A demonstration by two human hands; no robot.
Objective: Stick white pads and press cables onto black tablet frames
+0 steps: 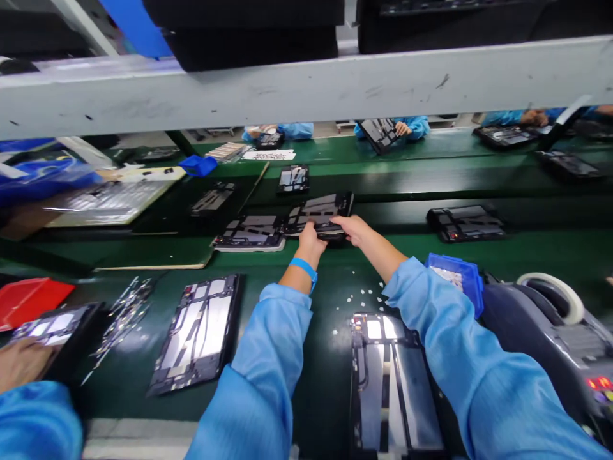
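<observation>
Just above the frame's centre, both hands grip one black panel [320,216] on the green table [431,255]. The left hand [310,241] clasps its near edge, and the right hand [353,229] has its fingers [341,221] curled over the near right corner. The panel's long axis runs left to right, tilting up toward the right.

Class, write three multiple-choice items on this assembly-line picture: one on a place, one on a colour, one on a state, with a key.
1. Where is the blue bin?
A. by the right sleeve
B. on the overhead shelf
C. on the far belt

2. What colour is the wristband on the left hand?
A. red
B. blue
C. white

3. What are both hands doing?
A. resting flat
B. gripping the dark panel
C. holding tape

Key: 1 A, it sits beside the right forearm; 2 B, the band shows blue; 3 B, left hand and right hand both close on the panel's near edge.
</observation>
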